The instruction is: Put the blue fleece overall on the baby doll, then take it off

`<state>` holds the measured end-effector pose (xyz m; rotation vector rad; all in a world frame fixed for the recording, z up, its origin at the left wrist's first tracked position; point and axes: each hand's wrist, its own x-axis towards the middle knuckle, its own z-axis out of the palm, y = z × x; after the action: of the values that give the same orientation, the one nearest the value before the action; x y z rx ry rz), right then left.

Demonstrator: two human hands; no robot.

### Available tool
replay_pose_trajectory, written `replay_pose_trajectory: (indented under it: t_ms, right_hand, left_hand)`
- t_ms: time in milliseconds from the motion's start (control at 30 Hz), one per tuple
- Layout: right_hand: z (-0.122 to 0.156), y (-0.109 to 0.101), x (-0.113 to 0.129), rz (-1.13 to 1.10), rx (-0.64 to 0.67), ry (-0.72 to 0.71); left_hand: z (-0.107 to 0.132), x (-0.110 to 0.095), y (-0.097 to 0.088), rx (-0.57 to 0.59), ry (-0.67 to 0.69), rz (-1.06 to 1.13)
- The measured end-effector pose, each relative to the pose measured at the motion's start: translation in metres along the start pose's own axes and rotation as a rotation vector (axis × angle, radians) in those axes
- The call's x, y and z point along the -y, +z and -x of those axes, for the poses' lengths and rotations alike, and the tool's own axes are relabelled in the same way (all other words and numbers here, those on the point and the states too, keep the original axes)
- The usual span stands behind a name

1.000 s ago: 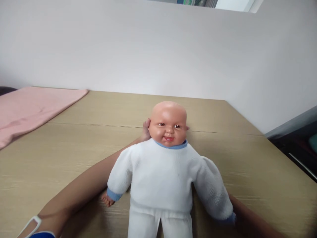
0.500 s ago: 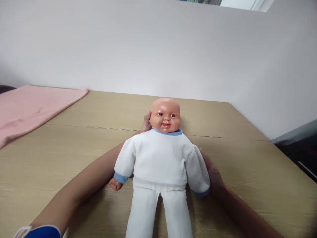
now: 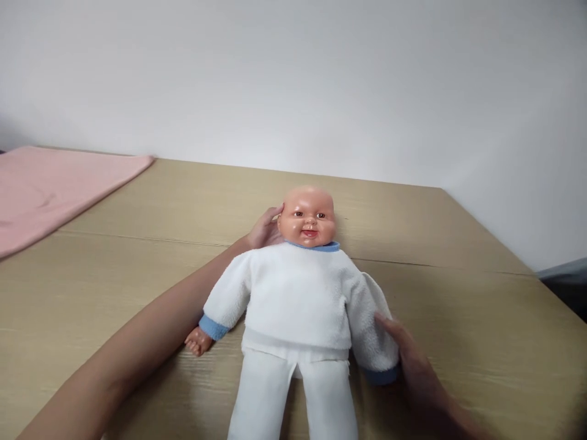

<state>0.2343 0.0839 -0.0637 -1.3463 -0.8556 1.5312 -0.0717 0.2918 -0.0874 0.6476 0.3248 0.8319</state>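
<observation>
Far left: pink cloth [image 3: 46,189] spread flat on the worktop [image 3: 137,269], well apart from everything else.

Centre-left: left hand [image 3: 263,229] reaches in from the near left, forearm lying along the worktop. Grip is cupped on the side of the head, thumb up by the temple, fingers tucked behind and out of sight.

Centre: doll [image 3: 298,299] in a white suit with blue trim lies on its back in the middle of the worktop. Head points to the far side, face up; legs run toward the near edge and out of view.

Right: right hand [image 3: 413,366] sits against the sleeve [image 3: 373,342] near the blue cuff, thumb touching the fleece. Fingers mostly hidden, so whether this grip pinches or merely rests cannot be told.

Judgement: step in hand is settling the doll flat, head supported. Letting go would call for the head resting fully on the worktop first, and the sleeve lying straight.
</observation>
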Motion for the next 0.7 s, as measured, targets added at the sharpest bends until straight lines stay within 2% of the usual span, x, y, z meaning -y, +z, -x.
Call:
replay_pose_trajectory:
  t_ms: [133,300,700]
  right_hand:
    - [0.0,-0.006,-0.012,0.279,-0.082,-0.147]
    - [0.002,-0.006,-0.024,0.553,-0.106,-0.343]
    - [-0.001,-0.017,-0.03,0.674,-0.076,-0.342]
  left_hand:
    - [0.0,-0.004,-0.007,0.047,-0.014,-0.016]
    - [-0.001,-0.004,-0.008,0.066,-0.036,-0.041]
    - [0.0,0.0,0.01,0.01,-0.011,0.007]
